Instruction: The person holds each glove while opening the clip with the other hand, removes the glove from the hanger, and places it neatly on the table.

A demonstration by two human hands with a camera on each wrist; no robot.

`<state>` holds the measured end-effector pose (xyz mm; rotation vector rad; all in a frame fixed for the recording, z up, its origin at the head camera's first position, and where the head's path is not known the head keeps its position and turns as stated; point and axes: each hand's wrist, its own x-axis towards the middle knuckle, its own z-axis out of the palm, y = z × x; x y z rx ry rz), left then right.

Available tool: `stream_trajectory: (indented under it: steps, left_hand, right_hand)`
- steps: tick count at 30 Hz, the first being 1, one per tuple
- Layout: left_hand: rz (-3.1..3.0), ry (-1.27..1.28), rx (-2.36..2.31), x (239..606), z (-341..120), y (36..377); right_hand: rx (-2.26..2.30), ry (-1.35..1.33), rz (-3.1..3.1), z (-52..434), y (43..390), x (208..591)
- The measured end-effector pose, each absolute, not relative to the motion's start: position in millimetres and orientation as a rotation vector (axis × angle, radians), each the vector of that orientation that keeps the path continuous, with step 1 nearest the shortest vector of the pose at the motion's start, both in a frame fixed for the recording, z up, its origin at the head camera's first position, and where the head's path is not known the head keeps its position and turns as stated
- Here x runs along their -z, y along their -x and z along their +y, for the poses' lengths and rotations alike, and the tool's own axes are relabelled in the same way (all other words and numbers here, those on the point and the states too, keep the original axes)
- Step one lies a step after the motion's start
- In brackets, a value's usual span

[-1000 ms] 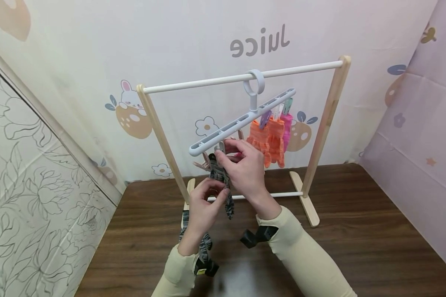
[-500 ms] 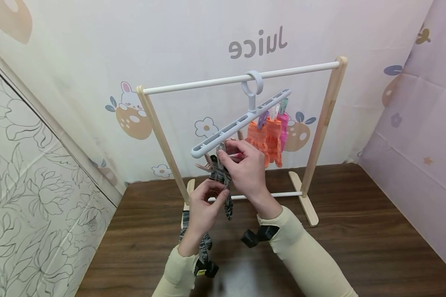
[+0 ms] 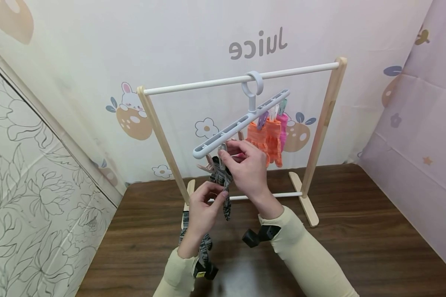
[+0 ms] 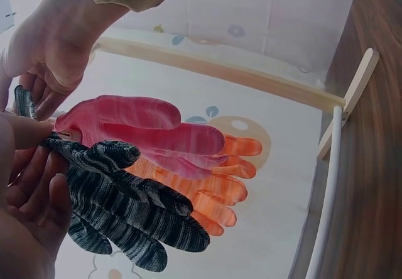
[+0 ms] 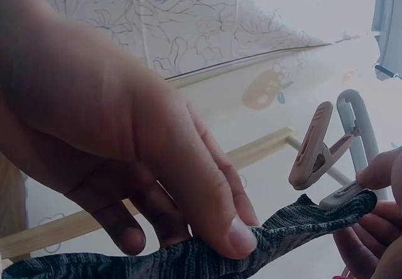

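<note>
Overhead, left hand (image 3: pixel 204 208) pinching a grey striped glove (image 3: pixel 223 185) under the white clip hanger (image 3: pixel 241 123), right hand (image 3: pixel 245 167) gripping its top at a clip. Closer, from the left wrist, curled fingers (image 4: pixel 38 185) around the glove, beside orange gloves (image 4: pixel 213 191). Then, right wrist: fingertip (image 5: pixel 242 235) pressing the fabric near a pink clip (image 5: pixel 314 147).

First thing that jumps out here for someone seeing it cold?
Both hands at the near end of the tilted clip hanger, working a grey striped glove: the left hand holds it from below, the right hand pinches its top by a clip. Next, the orange gloves and a pink glove clipped at the hanger's far end, under the white rail.
</note>
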<state>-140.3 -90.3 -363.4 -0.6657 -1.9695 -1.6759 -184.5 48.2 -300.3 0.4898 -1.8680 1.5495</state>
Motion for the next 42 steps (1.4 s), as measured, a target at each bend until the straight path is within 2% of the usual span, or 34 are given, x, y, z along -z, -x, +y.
stream_trajectory:
  steps: [42]
  left_hand:
    - [-2.042, 0.511, 1.698, 385, -106, 138]
  right_hand:
    - [-1.566, -0.478, -1.843, 53, 184, 300]
